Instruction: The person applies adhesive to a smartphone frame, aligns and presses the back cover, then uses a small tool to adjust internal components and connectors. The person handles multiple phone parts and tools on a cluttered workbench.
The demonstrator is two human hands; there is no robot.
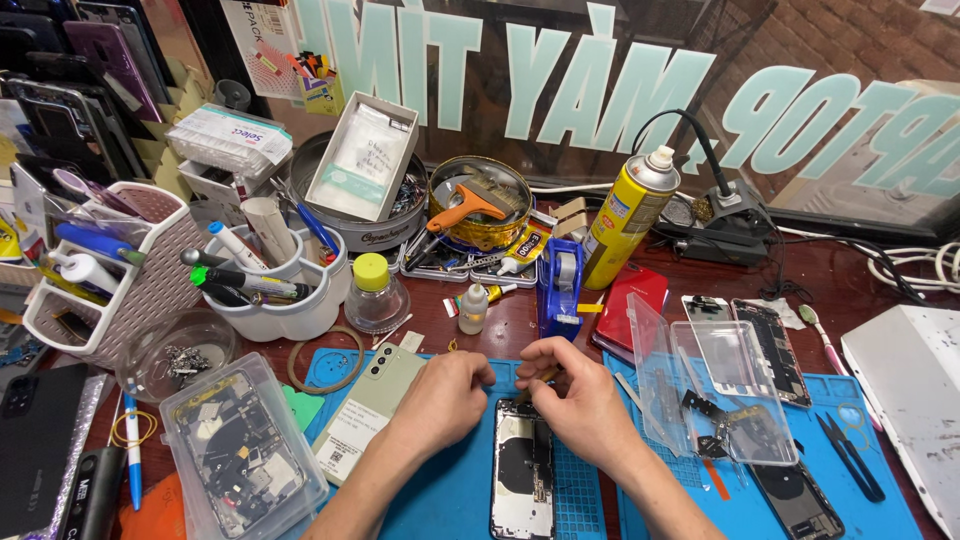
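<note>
An opened phone body (pixel 523 475) with its inner parts exposed lies on a blue work mat (pixel 450 495) at the bottom centre. My left hand (pixel 443 398) rests curled at the phone's upper left corner. My right hand (pixel 578 395) is closed around a thin tool (pixel 540 380) whose tip points down at the phone's top edge. Both hands nearly touch above the phone. A pale green phone back (pixel 368 410) lies just left of my left hand.
A clear box of parts (pixel 240 455) sits at the lower left. Clear plastic covers (pixel 715 385), dismantled phones (pixel 770 350), black tweezers (pixel 850 455), a tape dispenser (pixel 560 285), a yellow spray can (pixel 628 215), small bottles and pen cups crowd the wooden bench.
</note>
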